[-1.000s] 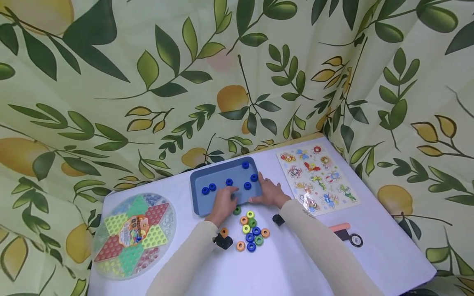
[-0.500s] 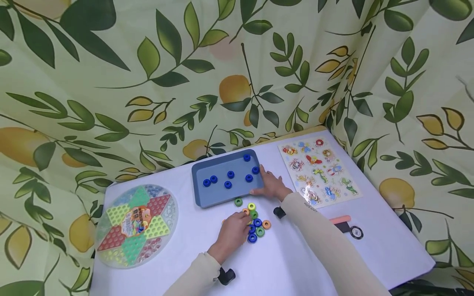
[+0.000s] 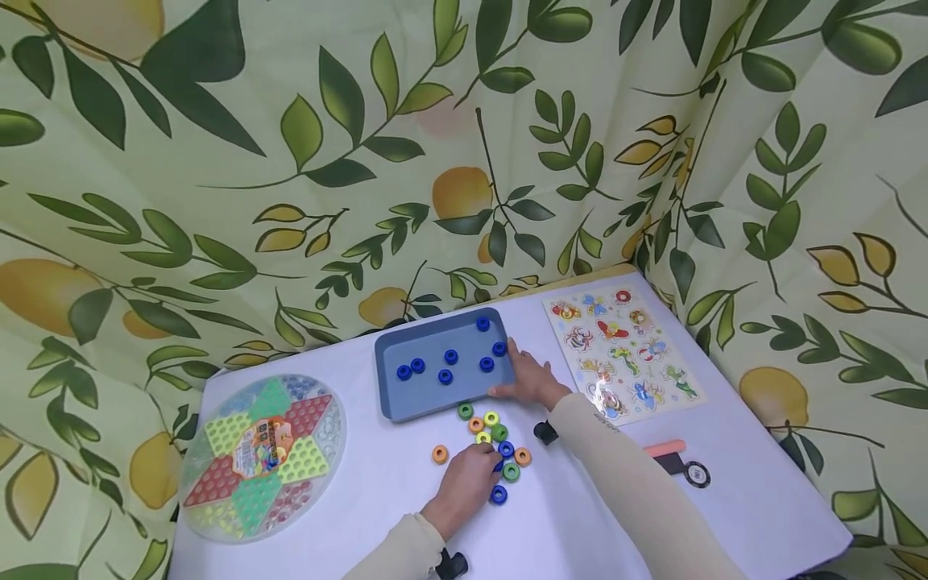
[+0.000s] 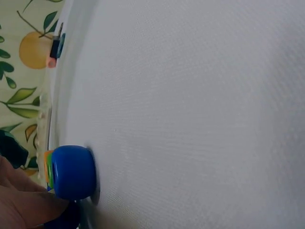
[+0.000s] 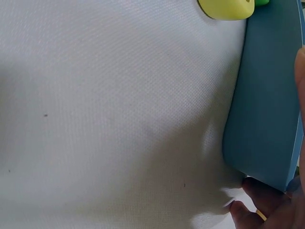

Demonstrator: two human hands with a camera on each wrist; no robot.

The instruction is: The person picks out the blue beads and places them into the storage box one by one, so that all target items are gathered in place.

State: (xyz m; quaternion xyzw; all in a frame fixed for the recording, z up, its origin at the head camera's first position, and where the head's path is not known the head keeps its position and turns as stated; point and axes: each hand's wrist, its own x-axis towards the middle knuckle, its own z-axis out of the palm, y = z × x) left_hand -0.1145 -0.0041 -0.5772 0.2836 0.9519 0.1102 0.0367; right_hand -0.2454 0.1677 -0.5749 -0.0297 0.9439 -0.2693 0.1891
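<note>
My left hand (image 3: 471, 483) is at the pile of small coloured rings, its thumb and fingers pinching a blue ring (image 4: 66, 218) that they mostly cover. A second blue ring (image 4: 74, 172) stands beside the thumb in the left wrist view. Around the fingers lie more rings, among them a green ring (image 3: 511, 472), an orange ring (image 3: 523, 457) and a yellow ring (image 3: 490, 418). My right hand (image 3: 532, 379) grips the right front corner of a blue-grey tray (image 3: 406, 409), thumb at the front and fingers along the short side. Several blue rings (image 3: 451, 357) lie spread inside the tray.
A round star-patterned game board (image 3: 264, 459) lies at the left. To the right are a sheet of insect pictures (image 3: 623, 350) and a pink-and-black item with a round disc (image 3: 698, 474). An orange ring (image 3: 440, 453) sits apart from the pile. A patterned curtain hangs behind the table.
My left hand has left the tray, where another blue ring now lies, and come back to the pile, where it has taken hold of a blue ring. My right hand stays on the tray.
</note>
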